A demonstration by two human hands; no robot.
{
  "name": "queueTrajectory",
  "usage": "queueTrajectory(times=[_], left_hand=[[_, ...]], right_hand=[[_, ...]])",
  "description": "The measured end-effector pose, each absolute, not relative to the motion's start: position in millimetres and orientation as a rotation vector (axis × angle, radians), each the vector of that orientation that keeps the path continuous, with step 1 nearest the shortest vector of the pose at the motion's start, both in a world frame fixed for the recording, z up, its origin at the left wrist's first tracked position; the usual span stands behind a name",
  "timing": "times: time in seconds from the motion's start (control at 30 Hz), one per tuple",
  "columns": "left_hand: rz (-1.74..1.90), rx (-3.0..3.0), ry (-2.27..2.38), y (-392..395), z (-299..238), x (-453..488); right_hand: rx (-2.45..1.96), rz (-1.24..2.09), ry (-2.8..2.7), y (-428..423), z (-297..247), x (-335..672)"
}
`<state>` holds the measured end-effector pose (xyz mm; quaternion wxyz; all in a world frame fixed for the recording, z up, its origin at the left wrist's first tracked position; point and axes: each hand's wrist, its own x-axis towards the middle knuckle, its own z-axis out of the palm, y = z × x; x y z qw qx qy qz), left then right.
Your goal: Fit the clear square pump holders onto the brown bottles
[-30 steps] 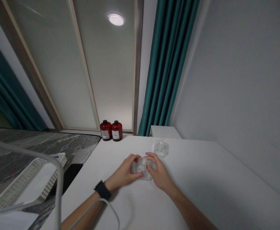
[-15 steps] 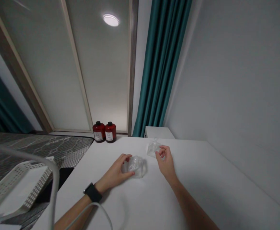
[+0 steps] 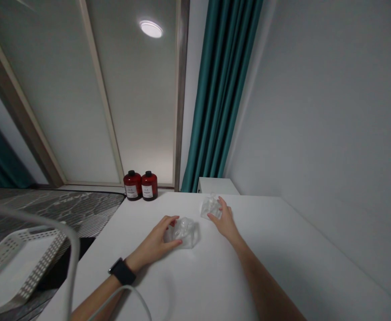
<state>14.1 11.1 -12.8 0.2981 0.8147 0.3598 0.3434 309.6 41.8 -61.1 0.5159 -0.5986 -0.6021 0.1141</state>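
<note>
A crumpled clear plastic piece (image 3: 186,232), rounded on top, lies on the white table (image 3: 195,281). My left hand (image 3: 157,238), with a dark watch on its wrist, curves around its left side, fingers on the far edge and thumb on the near edge. Farther back and to the right is a second, smaller clear plastic piece (image 3: 210,207). At its right side my right hand (image 3: 225,220) has thumb and fingers spread, the thumb near the lower edge. Whether those fingertips press on it is hard to see.
Two red-brown bottles (image 3: 140,185) with black caps stand at the table's far left corner. A white perforated basket (image 3: 44,267) sits lower left, beyond the table edge. A pale cable (image 3: 73,258) loops through the left foreground. A white cabinet (image 3: 217,185) stands behind the table.
My right hand has opened its fingers and shifted onto the right side of the smaller plastic piece. The left hand stays around its piece. The whole view has moved slightly.
</note>
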Motion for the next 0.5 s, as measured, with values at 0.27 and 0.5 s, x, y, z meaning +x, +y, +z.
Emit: queueTrajectory(times=[0.27, 0.5], left_hand=[[0.89, 2.154, 0.943, 13, -14, 14], [0.928, 2.146, 0.941, 19, -16, 5]], right_hand=[[-1.436, 0.387, -1.473, 42, -62, 303], [-1.312, 0.556, -1.692, 11, -42, 293]])
